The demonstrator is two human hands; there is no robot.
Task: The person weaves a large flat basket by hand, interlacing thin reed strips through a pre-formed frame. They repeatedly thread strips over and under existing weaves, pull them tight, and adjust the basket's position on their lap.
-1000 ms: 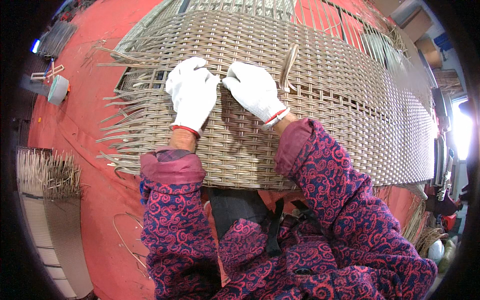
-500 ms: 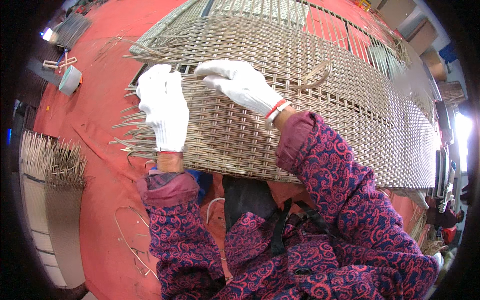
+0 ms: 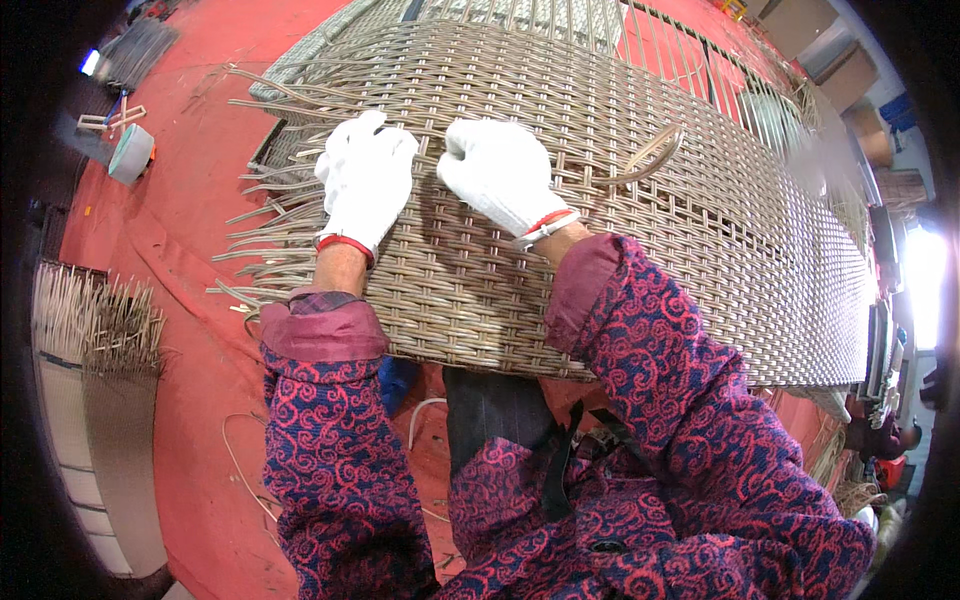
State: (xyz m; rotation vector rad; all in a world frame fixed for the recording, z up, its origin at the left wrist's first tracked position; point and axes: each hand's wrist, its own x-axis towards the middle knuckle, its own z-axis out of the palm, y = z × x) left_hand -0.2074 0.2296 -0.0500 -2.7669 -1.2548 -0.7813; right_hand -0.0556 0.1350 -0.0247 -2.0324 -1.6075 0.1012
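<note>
A large panel of woven brown wicker strands (image 3: 470, 260) lies in front of me, loose strand ends fringing its left edge. My left hand (image 3: 366, 185), in a white knit glove, rests on the weave near that edge with its fingers bent and closed; what they grip is hidden. Just to its right, my right hand (image 3: 498, 175), also white-gloved, is curled into a fist against the panel. Whatever lies inside that fist does not show. A looped strand (image 3: 655, 155) sticks up from the weave to the right of my right hand.
Bare upright rods (image 3: 690, 65) run along the panel's far side. Red sheeting (image 3: 190, 220) covers the floor. A bundle of woven panels with frayed ends (image 3: 100, 400) stands at the left, and a pale round tub (image 3: 131, 155) sits farther back. Blue material (image 3: 398, 380) shows under the near edge.
My left hand has moved right from the frayed edge onto the weave, its fingers now bent. My right hand has shifted slightly right and curled from extended fingers into a fist.
</note>
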